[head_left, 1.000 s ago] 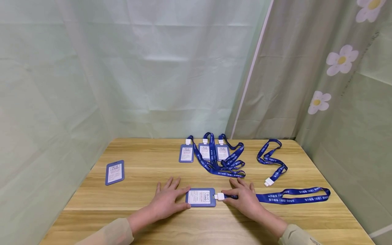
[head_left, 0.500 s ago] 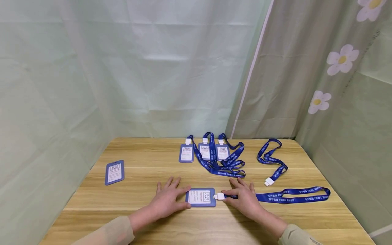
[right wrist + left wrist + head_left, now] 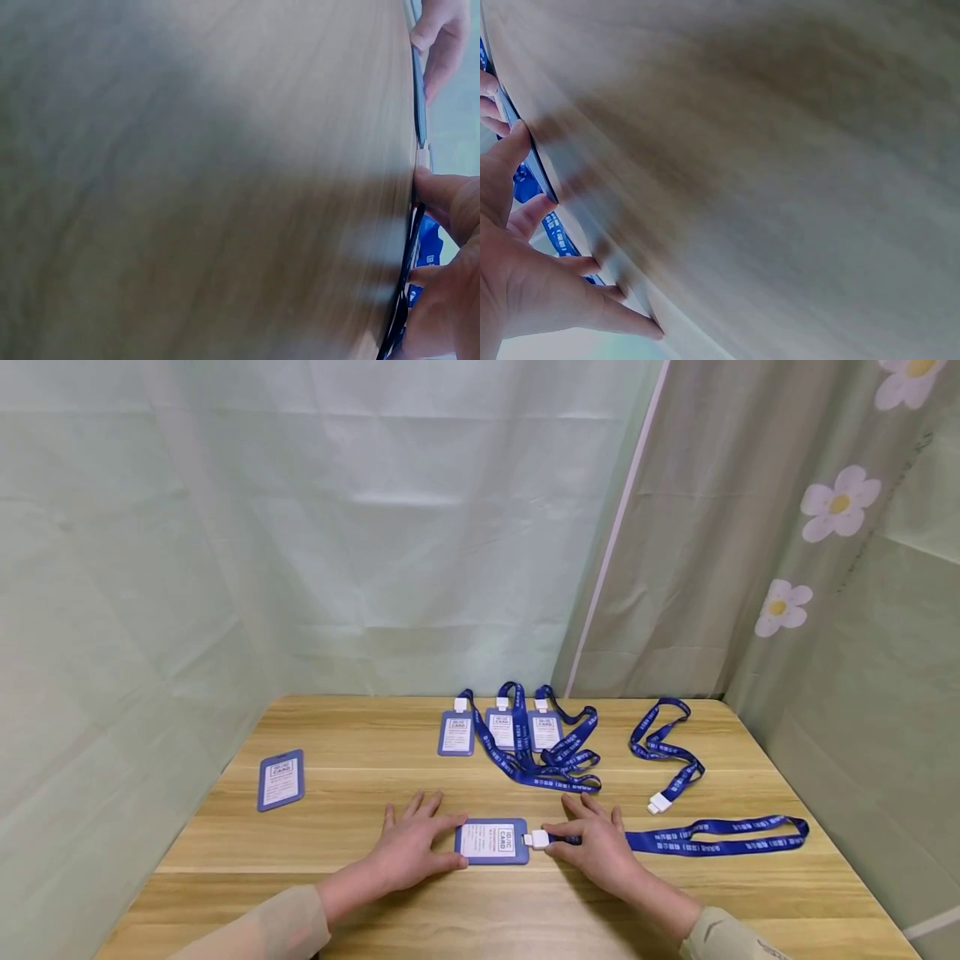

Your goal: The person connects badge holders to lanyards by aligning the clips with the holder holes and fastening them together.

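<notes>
A blue badge holder point(image 3: 492, 842) with a white ID card lies flat on the table, slot end to the right. My left hand point(image 3: 408, 850) holds its left end, index finger at the upper corner and thumb at the lower one; the other fingers are spread on the wood. Between thumb and index finger, my right hand point(image 3: 598, 846) pinches the white clip point(image 3: 540, 840) of a blue printed lanyard point(image 3: 720, 837). The clip's tip is at the holder's slot; whether it is hooked in cannot be told. The lanyard passes under the right hand and stretches rightward in a long loop.
Three badge holders with lanyards attached point(image 3: 456, 733) lie at the back middle, their straps bunched to the right. A loose lanyard point(image 3: 663, 747) with a white clip lies at the back right. Another badge holder point(image 3: 281, 781) sits at the left. Curtains surround the wooden table point(image 3: 360, 739).
</notes>
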A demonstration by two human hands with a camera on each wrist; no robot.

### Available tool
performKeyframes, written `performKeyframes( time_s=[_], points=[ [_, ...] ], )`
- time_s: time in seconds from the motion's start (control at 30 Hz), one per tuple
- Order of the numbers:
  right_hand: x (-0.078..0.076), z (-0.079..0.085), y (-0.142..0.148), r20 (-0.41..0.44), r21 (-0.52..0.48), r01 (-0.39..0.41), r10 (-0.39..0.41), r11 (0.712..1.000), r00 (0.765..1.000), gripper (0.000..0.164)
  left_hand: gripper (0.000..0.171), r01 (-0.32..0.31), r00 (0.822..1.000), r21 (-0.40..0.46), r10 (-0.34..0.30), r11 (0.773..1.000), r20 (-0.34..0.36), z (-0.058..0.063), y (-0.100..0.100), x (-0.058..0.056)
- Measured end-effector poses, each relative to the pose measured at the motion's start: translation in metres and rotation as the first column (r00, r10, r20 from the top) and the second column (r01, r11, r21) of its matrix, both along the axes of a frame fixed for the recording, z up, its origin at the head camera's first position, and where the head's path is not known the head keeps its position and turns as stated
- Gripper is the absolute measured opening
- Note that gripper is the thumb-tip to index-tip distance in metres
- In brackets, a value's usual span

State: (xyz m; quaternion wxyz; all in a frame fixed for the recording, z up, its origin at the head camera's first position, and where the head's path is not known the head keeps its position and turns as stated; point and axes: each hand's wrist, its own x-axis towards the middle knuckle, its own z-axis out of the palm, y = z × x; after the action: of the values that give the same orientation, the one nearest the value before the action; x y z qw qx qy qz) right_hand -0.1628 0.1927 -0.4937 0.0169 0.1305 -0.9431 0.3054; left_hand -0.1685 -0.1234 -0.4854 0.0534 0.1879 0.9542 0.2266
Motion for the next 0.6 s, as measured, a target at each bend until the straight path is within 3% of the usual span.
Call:
performKeyframes(
  time_s=[0.6],
  points=[
    [0.0006, -0.0002, -0.0015, -0.005, -0.005, 0.007, -0.007, 1.000, 1.000, 0.026, 0.066, 0.029, 1.000, -0.017, -0.029, 0.999, 0.001, 0.0012, -0.0007, -0.0011]
  ],
)
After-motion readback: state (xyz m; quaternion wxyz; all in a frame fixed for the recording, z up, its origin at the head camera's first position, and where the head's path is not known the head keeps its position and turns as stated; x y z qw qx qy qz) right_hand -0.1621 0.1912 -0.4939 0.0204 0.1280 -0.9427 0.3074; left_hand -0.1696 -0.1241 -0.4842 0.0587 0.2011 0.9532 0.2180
